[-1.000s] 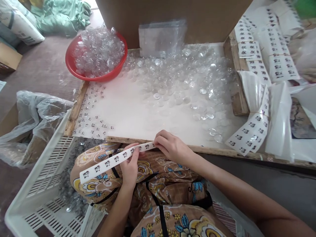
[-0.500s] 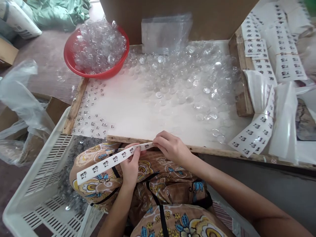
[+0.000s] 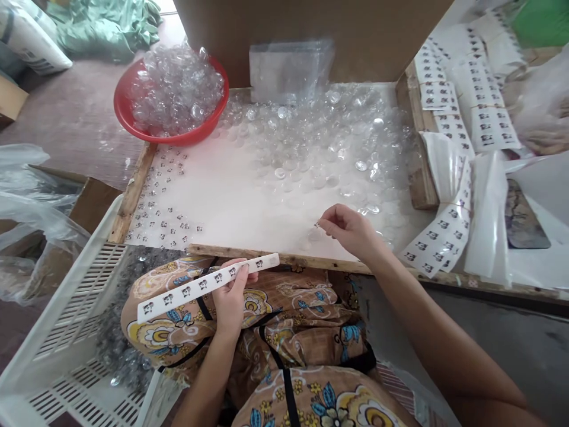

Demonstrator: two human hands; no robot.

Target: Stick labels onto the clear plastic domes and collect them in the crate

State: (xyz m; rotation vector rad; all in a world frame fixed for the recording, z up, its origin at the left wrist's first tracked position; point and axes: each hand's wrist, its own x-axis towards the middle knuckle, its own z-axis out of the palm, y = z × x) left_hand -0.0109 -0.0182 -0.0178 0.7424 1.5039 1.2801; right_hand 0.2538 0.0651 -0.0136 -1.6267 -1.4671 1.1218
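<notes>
My left hand [image 3: 232,293] pinches a long white sticker strip [image 3: 202,284] with a row of small dark printed figures, held slanting over my lap. The strip's right end shows a bare spot. Over the white work surface [image 3: 222,196], my right hand [image 3: 349,228] pinches a tiny dark-printed sticker [image 3: 317,225] at its fingertips. Near and beyond that hand lie many clear round plastic pieces [image 3: 306,148]. Small printed pieces [image 3: 164,224] are scattered at the surface's left end.
A red bowl [image 3: 178,140] heaped with clear pieces stands at the back left. Banded sticker sheets [image 3: 438,237] lie at the right. A wooden edge [image 3: 311,261] runs along the front; a white crate [image 3: 80,308] stands at the left, a cardboard panel [image 3: 288,21] behind.
My right hand has left the strip's end and moved right and up over the surface, with a small sticker at its fingertips. My left hand still holds the strip. The view has shifted slightly.
</notes>
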